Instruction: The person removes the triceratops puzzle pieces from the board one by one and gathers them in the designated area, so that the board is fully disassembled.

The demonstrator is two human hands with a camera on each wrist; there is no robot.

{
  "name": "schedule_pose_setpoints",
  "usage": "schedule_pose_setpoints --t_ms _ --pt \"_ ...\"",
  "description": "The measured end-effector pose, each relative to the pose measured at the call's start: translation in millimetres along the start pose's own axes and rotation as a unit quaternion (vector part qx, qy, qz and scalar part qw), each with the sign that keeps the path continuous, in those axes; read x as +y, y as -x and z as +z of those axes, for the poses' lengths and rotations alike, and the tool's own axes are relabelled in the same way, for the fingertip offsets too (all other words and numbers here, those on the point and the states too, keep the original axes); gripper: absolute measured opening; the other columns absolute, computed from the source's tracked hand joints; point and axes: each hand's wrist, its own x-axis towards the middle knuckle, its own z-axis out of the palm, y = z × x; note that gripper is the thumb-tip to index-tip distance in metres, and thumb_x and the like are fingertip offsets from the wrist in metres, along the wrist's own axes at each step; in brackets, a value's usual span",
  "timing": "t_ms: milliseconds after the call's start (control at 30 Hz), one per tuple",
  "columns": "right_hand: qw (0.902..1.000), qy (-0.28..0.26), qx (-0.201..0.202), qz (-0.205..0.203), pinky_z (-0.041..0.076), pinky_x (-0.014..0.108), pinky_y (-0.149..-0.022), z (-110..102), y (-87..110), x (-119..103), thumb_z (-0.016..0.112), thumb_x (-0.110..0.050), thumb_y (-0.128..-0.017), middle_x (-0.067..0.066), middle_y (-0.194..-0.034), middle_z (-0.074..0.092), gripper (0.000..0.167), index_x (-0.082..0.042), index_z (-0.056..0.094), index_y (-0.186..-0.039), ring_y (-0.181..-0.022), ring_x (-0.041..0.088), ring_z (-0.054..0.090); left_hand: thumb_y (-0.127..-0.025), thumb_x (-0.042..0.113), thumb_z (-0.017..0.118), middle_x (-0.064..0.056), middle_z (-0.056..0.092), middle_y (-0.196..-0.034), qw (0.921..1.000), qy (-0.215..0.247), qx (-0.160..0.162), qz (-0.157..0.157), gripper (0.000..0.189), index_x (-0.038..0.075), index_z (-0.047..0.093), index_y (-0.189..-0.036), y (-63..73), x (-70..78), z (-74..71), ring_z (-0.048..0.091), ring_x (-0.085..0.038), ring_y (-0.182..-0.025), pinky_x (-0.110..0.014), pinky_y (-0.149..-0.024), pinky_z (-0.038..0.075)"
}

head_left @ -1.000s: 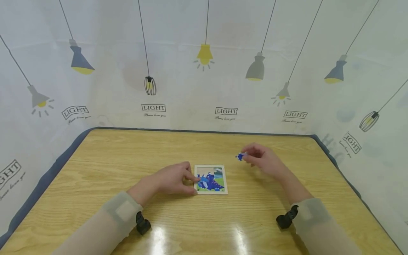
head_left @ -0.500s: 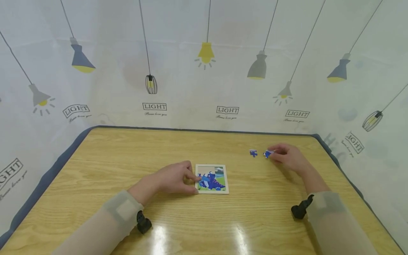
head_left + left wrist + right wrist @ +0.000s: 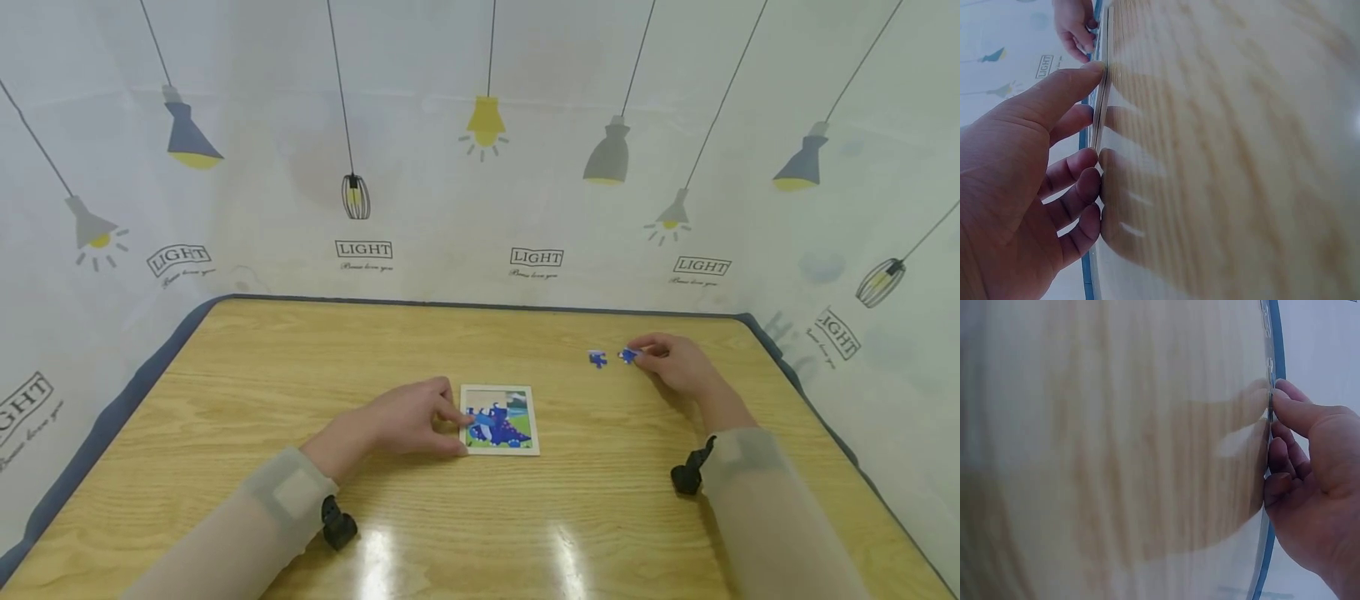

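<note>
A square jigsaw puzzle (image 3: 517, 435) with a pale frame and a blue dinosaur picture lies on the table. Its upper left part shows bare backing. At its left side my left hand (image 3: 412, 419) steadies it, the thumb at the lower left corner and the index finger on the picture. To the back right, my right hand (image 3: 678, 364) pinches a blue puzzle piece (image 3: 627, 356) at the tabletop. Another blue puzzle piece (image 3: 597, 359) lies just left of it. In the right wrist view the right hand's thumb and fingertips meet low over the wood, the piece mostly hidden.
The wooden table (image 3: 300, 350) has a dark blue edging (image 3: 480, 307) along its back. Behind it hangs a white sheet (image 3: 442, 192) printed with lamps. A black wrist camera (image 3: 339, 525) sits on the left cuff, and another wrist camera (image 3: 688, 473) on the right.
My right hand has moved right, away from the puzzle. One blue piece now lies on the table, and the hand pinches a second beside it. The left hand stays at the puzzle.
</note>
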Motion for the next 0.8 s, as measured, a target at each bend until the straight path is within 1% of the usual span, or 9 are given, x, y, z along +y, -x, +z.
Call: schedule_pose_setpoints --t_ms 200,467,567,633,733,800 --pt "0.9998 0.008 -0.008 -0.016 0.044 0.067 -0.113 2 -3.0 5 0.062 -0.019 -0.113 0.028 -0.135 0.07 0.033 -0.003 0.07 -0.14 -0.129 0.049 0.062 -0.094 0.047 0.086 0.003 0.052 -0.103 1.0 -0.001 0.002 -0.004 0.049 0.025 0.078 -0.136 -0.1 0.4 0.2 0.048 -0.013 -0.089 -0.028 -0.075 0.04" --pt "0.9998 -0.008 -0.014 -0.008 0.044 0.065 -0.112 4 -2.7 11 0.06 -0.022 -0.115 0.026 -0.142 0.067 0.035 -0.006 0.069 -0.144 -0.131 0.047 0.06 -0.094 0.046 0.087 0.003 0.051 -0.102 1.0 -0.001 0.004 -0.002 0.048 0.024 0.078 -0.136 0.1 0.8 -0.4 0.047 -0.014 -0.089 -0.028 -0.074 0.038" --pt "0.9997 -0.022 -0.009 -0.005 0.045 0.064 -0.113 5 -2.3 14 0.06 -0.023 -0.114 0.026 -0.143 0.066 0.036 -0.006 0.069 -0.145 -0.132 0.046 0.061 -0.094 0.047 0.086 0.003 0.051 -0.102 1.0 -0.001 0.004 -0.002 0.049 0.024 0.078 -0.137 0.1 0.6 -0.2 0.047 -0.013 -0.089 -0.028 -0.074 0.038" --pt "0.9994 -0.035 -0.002 0.005 0.045 0.062 -0.112 5 -1.8 16 0.061 -0.025 -0.114 0.025 -0.143 0.066 0.036 -0.008 0.069 -0.145 -0.131 0.044 0.061 -0.094 0.047 0.086 0.003 0.051 -0.102 1.0 -0.001 0.004 -0.002 0.049 0.025 0.078 -0.137 0.1 0.6 0.1 0.047 -0.013 -0.089 -0.028 -0.074 0.038" --pt "0.9981 -0.057 0.011 0.021 0.046 0.059 -0.11 5 0.6 17 0.063 -0.03 -0.113 0.024 -0.144 0.065 0.039 -0.01 0.068 -0.147 -0.131 0.042 0.06 -0.094 0.046 0.086 0.003 0.051 -0.102 1.0 -0.002 0.002 -0.001 0.049 0.025 0.078 -0.137 0.0 0.9 0.2 0.047 -0.013 -0.089 -0.028 -0.074 0.038" --pt "0.9975 -0.065 0.018 0.024 0.047 0.055 -0.105 4 3.7 16 0.063 -0.034 -0.113 0.023 -0.144 0.064 0.041 -0.012 0.068 -0.148 -0.13 0.041 0.059 -0.094 0.046 0.086 0.003 0.051 -0.102 1.0 -0.003 0.002 -0.001 0.048 0.025 0.078 -0.137 -0.3 1.2 -0.1 0.047 -0.013 -0.089 -0.028 -0.075 0.038"
